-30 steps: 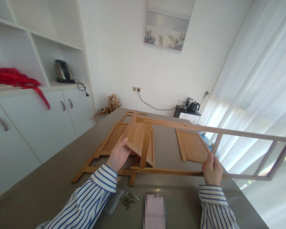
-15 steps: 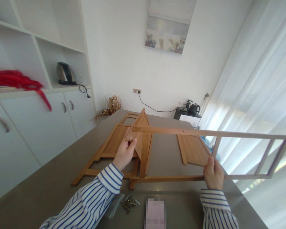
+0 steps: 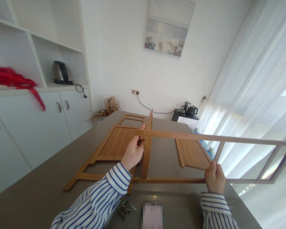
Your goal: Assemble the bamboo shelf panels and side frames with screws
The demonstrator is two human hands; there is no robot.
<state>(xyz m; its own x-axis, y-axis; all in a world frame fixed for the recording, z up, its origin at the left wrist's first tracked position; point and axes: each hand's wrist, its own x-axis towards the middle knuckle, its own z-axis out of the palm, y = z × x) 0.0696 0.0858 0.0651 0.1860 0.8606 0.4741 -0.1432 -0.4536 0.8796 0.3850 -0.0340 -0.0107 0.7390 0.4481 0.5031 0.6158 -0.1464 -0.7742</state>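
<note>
My left hand [image 3: 133, 152] is closed on a bamboo shelf panel [image 3: 148, 140] and holds it up on edge over the grey table [image 3: 38, 190]. My right hand [image 3: 215, 179] grips the near rail of a long bamboo ladder frame [image 3: 228, 138], which juts out to the right past the table edge. The frame's left end meets the upright panel near my left hand. Under them a second bamboo frame with a panel [image 3: 116, 144] lies flat.
Another bamboo panel [image 3: 192, 152] lies flat at the right. A pile of screws [image 3: 125, 209] and a blurred object [image 3: 152, 216] sit at the near edge. White cabinets with a kettle [image 3: 59, 72] stand left; curtains hang right.
My left hand has tipped the shelf panel from slanting to standing on edge and moved right with it. The long frame has shifted slightly; my right hand keeps its grip.
</note>
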